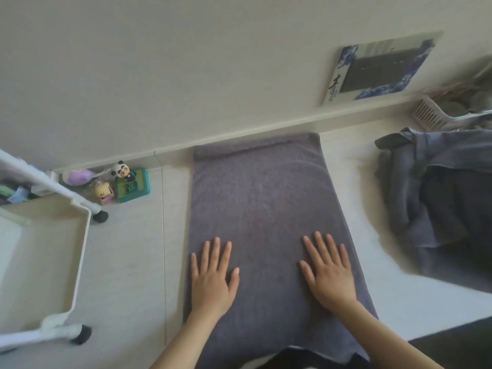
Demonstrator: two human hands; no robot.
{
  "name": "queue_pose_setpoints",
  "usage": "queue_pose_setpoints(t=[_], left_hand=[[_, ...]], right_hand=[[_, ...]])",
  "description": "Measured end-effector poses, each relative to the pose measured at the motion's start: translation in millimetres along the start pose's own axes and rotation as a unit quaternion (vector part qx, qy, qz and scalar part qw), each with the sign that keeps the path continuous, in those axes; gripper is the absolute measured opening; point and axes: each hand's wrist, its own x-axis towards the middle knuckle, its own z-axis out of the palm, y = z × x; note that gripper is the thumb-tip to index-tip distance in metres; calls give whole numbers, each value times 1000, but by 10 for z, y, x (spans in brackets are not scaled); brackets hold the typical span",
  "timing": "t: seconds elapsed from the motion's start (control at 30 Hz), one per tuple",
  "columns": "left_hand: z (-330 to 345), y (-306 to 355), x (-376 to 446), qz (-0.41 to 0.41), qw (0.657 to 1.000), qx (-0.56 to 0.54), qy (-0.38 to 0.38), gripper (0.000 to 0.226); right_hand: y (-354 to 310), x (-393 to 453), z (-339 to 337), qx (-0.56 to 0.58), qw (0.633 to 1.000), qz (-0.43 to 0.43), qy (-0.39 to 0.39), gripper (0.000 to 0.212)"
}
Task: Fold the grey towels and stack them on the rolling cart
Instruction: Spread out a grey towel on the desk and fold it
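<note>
Flat under both hands (213,278) (330,275), the grey towel (266,198).

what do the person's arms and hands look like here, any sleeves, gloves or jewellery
Both arms are bare as far as the frame shows, with no sleeve in view. The left hand and the right hand wear no gloves, and no rings, watch or bracelet show on the fingers or wrists. The nails look short and unpainted, though the picture is a little soft for fine detail.
</note>
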Motion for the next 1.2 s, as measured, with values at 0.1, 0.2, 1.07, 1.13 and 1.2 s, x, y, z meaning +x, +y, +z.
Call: queue_pose_setpoints(t=[0.1,0.2,1.07,1.13,1.2], left_hand=[[4,-195,-166,-60,998,-27,-6,65],[-18,-185,-279,-102,993,-58,-4,62],[-667,-460,-612,-93,835,-538,66,29],[-771,-468,-456,-120,806,-577,50,24],[-850,-486,-241,-160,771,-616,26,17]], right_hand=[[193,-167,2,7,996,91,3,70],[200,-322,-73,28,989,144,-8,65],[373,-678,-793,377,917,83,98,26],[381,-498,-878,456,878,114,94,17],[377,-273,-943,521,836,152,78,11]])
